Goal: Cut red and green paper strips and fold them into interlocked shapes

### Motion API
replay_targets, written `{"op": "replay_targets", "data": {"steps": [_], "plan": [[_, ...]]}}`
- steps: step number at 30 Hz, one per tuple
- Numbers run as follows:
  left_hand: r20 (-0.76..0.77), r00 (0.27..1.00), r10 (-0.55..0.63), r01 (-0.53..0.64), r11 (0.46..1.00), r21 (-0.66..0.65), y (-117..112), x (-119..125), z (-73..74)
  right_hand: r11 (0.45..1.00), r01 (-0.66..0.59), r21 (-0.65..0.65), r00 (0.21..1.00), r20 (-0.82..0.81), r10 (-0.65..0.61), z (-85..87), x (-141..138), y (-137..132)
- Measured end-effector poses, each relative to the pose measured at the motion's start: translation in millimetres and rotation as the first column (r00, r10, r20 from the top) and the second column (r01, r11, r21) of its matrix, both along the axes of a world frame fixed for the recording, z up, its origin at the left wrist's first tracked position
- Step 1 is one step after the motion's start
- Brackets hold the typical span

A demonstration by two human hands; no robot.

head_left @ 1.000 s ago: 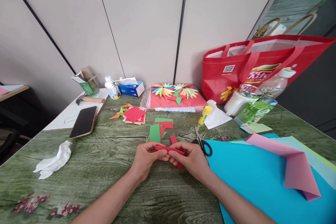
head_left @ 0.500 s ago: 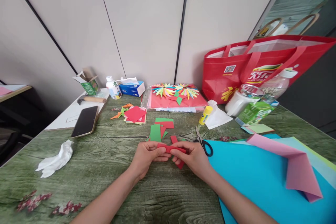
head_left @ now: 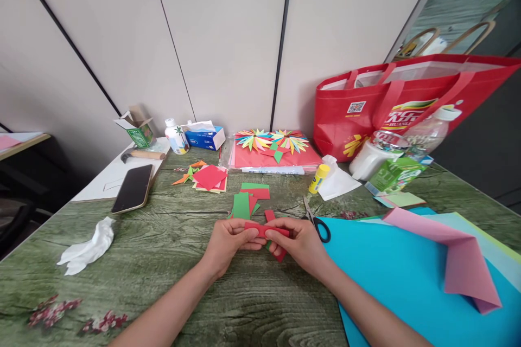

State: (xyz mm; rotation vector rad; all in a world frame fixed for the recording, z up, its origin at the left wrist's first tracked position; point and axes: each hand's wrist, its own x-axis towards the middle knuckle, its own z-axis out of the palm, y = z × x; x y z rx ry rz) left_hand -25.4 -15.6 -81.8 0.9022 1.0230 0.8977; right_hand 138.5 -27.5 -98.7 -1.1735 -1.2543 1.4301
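Left hand (head_left: 225,243) and right hand (head_left: 300,239) each pinch a narrow red paper strip (head_left: 261,229) between thumb and fingers, over the green wood-grain desk (head_left: 171,260). Green and red paper rectangles (head_left: 241,206) lie just beyond. Black-handled metal scissors (head_left: 311,217) lie beside the right hand.

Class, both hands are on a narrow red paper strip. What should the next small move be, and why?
I would probably run the right thumb outward along the red strip to press it flat: the left hand pinches one side and seems able to steady it, while the right hand pinches the other, its thumb lying along the paper.
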Motion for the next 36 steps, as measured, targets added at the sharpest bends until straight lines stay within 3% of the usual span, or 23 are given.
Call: {"op": "replay_targets", "data": {"steps": [32,36], "plan": [[-0.065,0.995,0.071,-0.063,0.990,0.125,0.5,1.3,-7.5,0.998,-0.047,0.051,0.998,0.033,0.045,-2.3,0.2,-0.8],[-0.043,0.999,0.030,-0.025,0.992,0.121,1.2,-0.4,-6.4,0.997,-0.052,0.051,0.998,0.043,0.050,-2.4,0.6,-1.0]]}}
